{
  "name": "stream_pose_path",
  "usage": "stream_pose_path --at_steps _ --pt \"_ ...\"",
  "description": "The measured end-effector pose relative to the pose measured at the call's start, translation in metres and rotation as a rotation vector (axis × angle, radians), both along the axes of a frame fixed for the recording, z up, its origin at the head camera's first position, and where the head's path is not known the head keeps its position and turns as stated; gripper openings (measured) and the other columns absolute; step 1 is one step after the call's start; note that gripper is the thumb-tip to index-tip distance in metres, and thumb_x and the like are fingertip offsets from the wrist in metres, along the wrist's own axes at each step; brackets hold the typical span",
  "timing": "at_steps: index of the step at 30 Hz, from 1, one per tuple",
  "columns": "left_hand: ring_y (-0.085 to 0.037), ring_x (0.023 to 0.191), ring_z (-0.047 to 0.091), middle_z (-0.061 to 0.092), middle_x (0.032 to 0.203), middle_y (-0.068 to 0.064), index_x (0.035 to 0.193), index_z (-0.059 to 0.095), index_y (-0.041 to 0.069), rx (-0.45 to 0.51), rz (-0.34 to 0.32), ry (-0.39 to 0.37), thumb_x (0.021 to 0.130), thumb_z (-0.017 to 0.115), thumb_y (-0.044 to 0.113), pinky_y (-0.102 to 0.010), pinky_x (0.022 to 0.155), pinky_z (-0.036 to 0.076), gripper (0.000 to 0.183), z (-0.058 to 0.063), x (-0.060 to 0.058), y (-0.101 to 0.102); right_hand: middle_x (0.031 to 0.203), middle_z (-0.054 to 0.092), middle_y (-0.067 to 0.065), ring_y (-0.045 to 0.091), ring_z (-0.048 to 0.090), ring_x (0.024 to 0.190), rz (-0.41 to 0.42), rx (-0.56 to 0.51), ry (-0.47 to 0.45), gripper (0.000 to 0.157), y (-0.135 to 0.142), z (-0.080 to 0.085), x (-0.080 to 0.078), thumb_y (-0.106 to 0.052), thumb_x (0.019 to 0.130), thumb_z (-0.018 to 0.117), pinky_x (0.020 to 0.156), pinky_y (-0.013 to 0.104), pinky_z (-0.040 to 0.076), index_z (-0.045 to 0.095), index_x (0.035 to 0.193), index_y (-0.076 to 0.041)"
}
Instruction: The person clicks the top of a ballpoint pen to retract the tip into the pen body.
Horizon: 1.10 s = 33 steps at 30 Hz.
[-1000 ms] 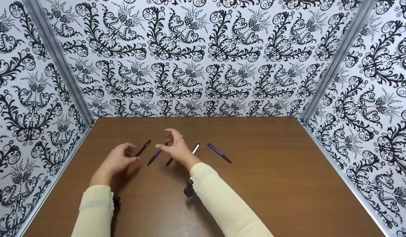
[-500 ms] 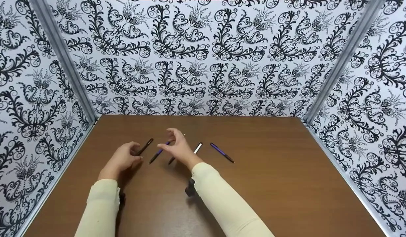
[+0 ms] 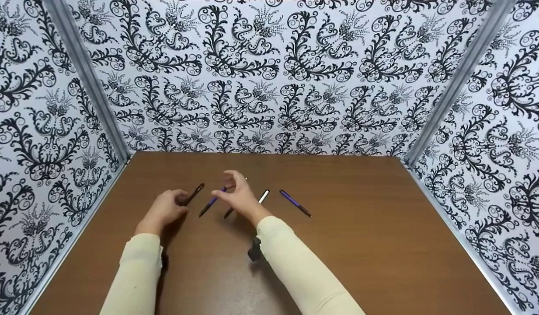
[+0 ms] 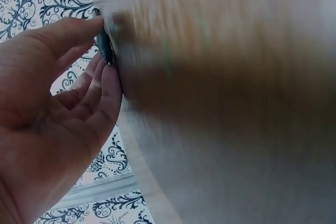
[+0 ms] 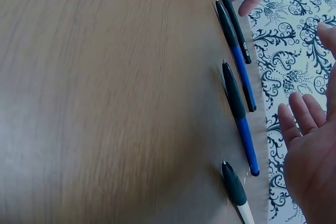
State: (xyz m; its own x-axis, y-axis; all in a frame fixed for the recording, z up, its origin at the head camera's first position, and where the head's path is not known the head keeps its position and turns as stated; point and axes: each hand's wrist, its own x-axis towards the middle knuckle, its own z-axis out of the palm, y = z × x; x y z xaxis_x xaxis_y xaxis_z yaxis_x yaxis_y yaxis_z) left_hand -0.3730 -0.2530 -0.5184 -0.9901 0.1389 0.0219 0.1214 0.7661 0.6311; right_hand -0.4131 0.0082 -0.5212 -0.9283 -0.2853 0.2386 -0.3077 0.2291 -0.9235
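Observation:
Thumb on one side and fingers on the other, my left hand point(image 3: 166, 208) pinches the dark lower part of a black pen point(image 3: 195, 192) lying on the table. The left wrist view shows that pen's tip point(image 4: 105, 48) between thumb and fingertips. My right hand point(image 3: 241, 197) hovers over the other pens, fingers loosely curved, holding nothing. Under and beside it lie a blue pen point(image 3: 209, 204), a second blue pen point(image 5: 244, 135) mostly hidden in the head view, and a white pen point(image 3: 264, 195), all with black grips. A further blue pen point(image 3: 295, 203) lies to the right.
The brown wooden table point(image 3: 361, 245) runs back to a patterned wall point(image 3: 269, 87). Similar panels flank it on both sides, with grey corner posts point(image 3: 457, 83). A small dark device point(image 3: 254, 250) sits at the right wrist.
My left hand has moved slightly right and forward to the black pen, and its fingers have closed in on it. The right hand keeps its pose; the head view has shifted slightly.

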Motion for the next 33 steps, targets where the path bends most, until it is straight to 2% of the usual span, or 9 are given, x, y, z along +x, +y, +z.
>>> stream_pose_path --at_steps 11,16,22,33 --pt "-0.051 0.125 0.063 0.068 0.134 -0.032 0.143 0.067 -0.006 -0.076 0.001 -0.01 0.102 0.068 -0.001 -0.065 0.107 0.052 0.041 0.002 -0.005 -0.001 0.146 0.059 0.012 0.037 0.061 0.132 0.016 0.008 -0.006 0.072 0.008 0.0 0.0 -0.026 0.098 0.088 0.111 0.049 0.053 0.051 0.158 -0.011" --pt "-0.051 0.12 0.066 0.07 0.13 -0.03 0.139 0.069 -0.005 -0.083 0.003 -0.001 0.101 0.066 -0.002 -0.065 0.102 0.054 0.039 0.005 -0.004 0.0 0.147 0.057 0.011 0.04 0.06 0.134 0.023 0.01 -0.004 0.072 0.01 -0.001 0.0 -0.026 0.099 0.087 0.109 0.045 0.054 0.05 0.158 -0.01" --pt "-0.051 0.122 0.065 0.07 0.132 -0.029 0.138 0.071 -0.004 -0.105 0.019 0.011 0.101 0.067 -0.001 -0.066 0.103 0.054 0.037 0.007 -0.004 0.002 0.146 0.058 0.012 0.043 0.06 0.134 0.014 0.01 -0.002 0.071 0.01 -0.001 0.001 -0.025 0.098 0.088 0.109 0.047 0.055 0.051 0.157 -0.009" --pt "-0.046 0.117 0.068 0.071 0.131 -0.027 0.139 0.071 -0.001 -0.074 0.033 -0.028 0.103 0.067 0.002 -0.062 0.1 0.057 0.037 0.01 -0.004 0.008 0.147 0.057 0.01 0.042 0.059 0.136 0.029 0.041 -0.008 0.073 0.018 0.002 0.001 -0.026 0.097 0.089 0.108 0.045 0.055 0.052 0.158 -0.012"
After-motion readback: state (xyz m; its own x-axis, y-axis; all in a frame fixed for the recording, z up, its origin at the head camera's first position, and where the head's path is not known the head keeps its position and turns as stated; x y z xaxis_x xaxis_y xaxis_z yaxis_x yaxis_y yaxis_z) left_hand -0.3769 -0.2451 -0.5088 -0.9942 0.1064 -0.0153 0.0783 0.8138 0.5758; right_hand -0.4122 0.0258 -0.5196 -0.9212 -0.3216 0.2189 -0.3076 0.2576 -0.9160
